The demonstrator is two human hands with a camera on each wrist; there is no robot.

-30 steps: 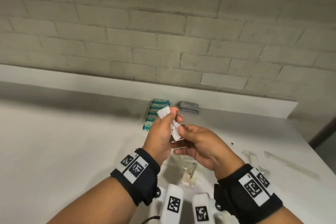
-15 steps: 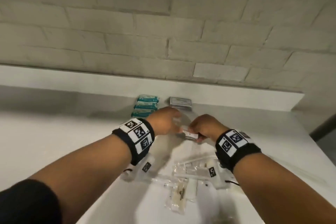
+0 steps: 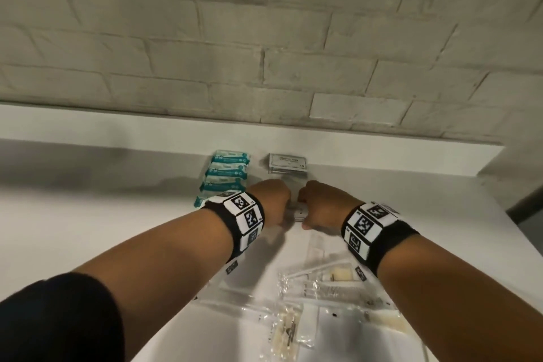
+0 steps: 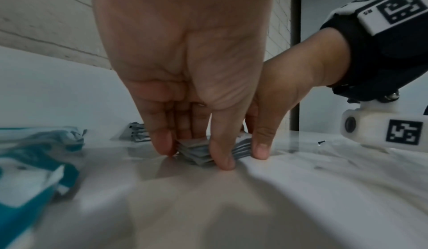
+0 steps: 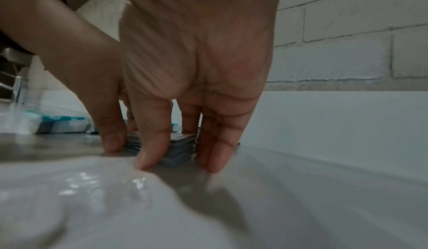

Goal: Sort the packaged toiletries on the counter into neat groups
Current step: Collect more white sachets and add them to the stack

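Note:
A small stack of flat white sachets (image 3: 300, 212) stands on the white counter (image 3: 117, 229) between my two hands. My left hand (image 3: 270, 203) points down at it, fingers and thumb pinching the stack's (image 4: 197, 151) left side and front. From the right my right hand (image 3: 320, 206) pinches the same stack (image 5: 178, 150), fingertips on the counter. In the wrist views the left hand (image 4: 192, 155) and right hand (image 5: 183, 159) nearly meet. A row of teal packets (image 3: 226, 176) lies just left. Grey sachets (image 3: 288, 162) are piled behind, by the back ledge.
Clear plastic packets (image 3: 326, 279) with small items lie in a loose heap near me, under my right forearm, with another (image 3: 286, 332) at the front. A brick wall (image 3: 264, 53) rises behind the back ledge (image 3: 117, 141). The counter ends at the right.
Both hands have gone from mid-air down and forward to the counter, carrying the white sachets. The stack now stands on the counter in front of the grey pile.

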